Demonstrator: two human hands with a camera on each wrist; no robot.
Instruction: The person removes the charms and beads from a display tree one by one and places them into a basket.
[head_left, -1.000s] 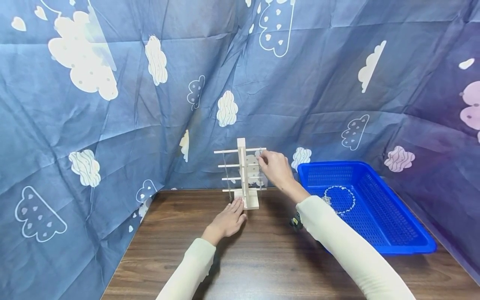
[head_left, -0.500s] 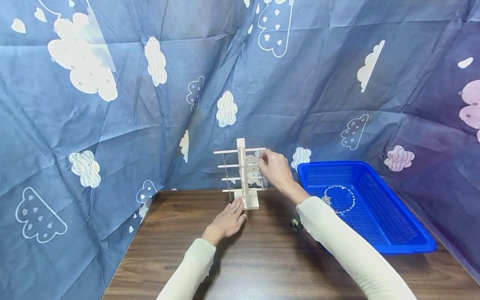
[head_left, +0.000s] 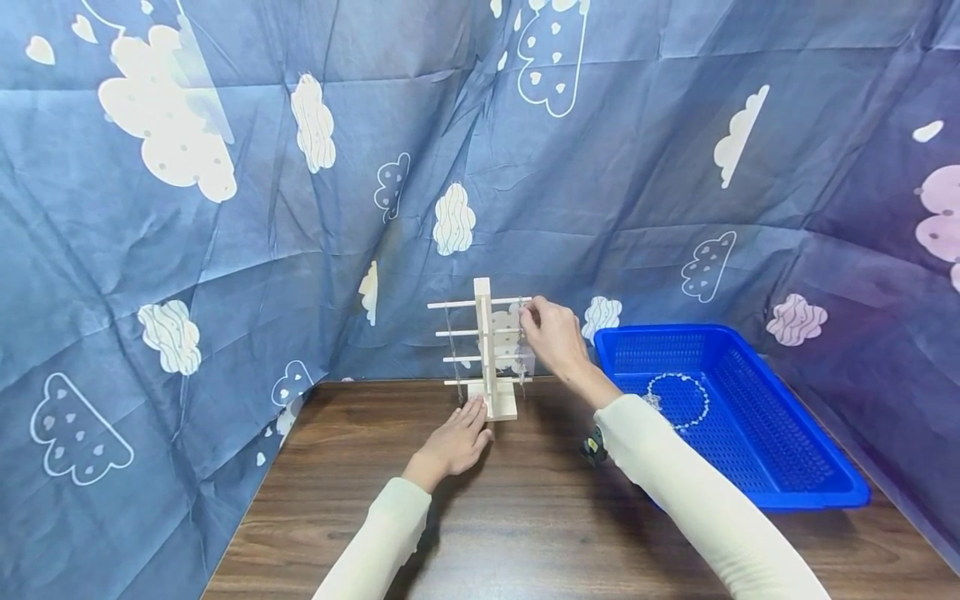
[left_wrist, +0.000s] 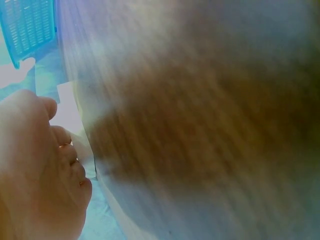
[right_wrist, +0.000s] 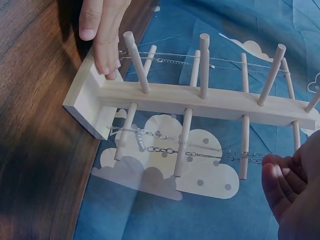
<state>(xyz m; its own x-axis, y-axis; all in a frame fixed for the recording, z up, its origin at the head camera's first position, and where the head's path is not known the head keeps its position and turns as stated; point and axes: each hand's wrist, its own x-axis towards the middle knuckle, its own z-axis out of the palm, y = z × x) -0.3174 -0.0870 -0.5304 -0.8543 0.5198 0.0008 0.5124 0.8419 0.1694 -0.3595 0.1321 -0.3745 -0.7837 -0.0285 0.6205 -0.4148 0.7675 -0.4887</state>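
Observation:
A pale wooden jewelry stand, with pegs on both sides of its post, stands upright at the table's back. My left hand rests on the stand's base with its fingers extended. A silver chain necklace hangs from the top right peg, with a pearly part low on it. At its upper portion, my right hand pinches the chain between thumb and curled fingers. Another thin chain necklace hangs from the top left peg. In the left wrist view, the left hand lies against the pale base.
To the right, a blue plastic basket holds a beaded necklace. A small dark object with a yellow-green mark lies partly behind the right sleeve. A blue cloud-print cloth hangs behind the wooden table.
My right hand has shifted slightly to the right. The right necklace's lower end swung and now hangs below the lowest peg. My left hand has stayed on the base.

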